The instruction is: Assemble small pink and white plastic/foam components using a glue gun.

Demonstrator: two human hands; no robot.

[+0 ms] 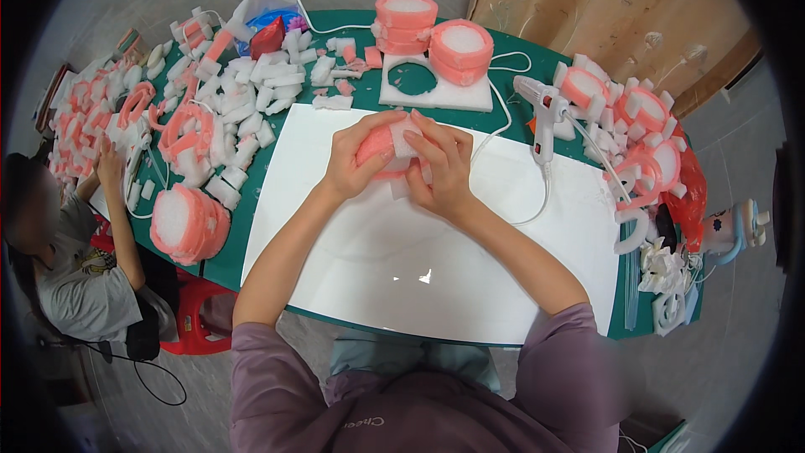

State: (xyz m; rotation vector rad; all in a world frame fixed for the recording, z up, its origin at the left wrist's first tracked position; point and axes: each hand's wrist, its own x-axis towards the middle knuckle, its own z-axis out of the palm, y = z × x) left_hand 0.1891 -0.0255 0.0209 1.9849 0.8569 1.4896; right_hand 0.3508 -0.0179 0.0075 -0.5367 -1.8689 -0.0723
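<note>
Above the white board (335, 268), both hands hold one small pink-and-white foam piece (375, 146). My left hand (346, 161) wraps its pink side, with the thumb across the front. The fingers of my right hand (447, 169) press on a white foam block (404, 144) at the piece's right side. Part of the piece is hidden behind my fingers. To the right of my right hand, a white hot glue gun (545, 122) stands on the board, its cord trailing down.
Stacked pink-and-white foam rounds (405, 23) and a white foam sheet with a round hole (457, 97) lie at the back. Loose white foam blocks (251, 88) heap at left, near a large foam round (189, 223). Pink foam rings (658, 164) crowd the right. A co-worker (80, 260) sits at left.
</note>
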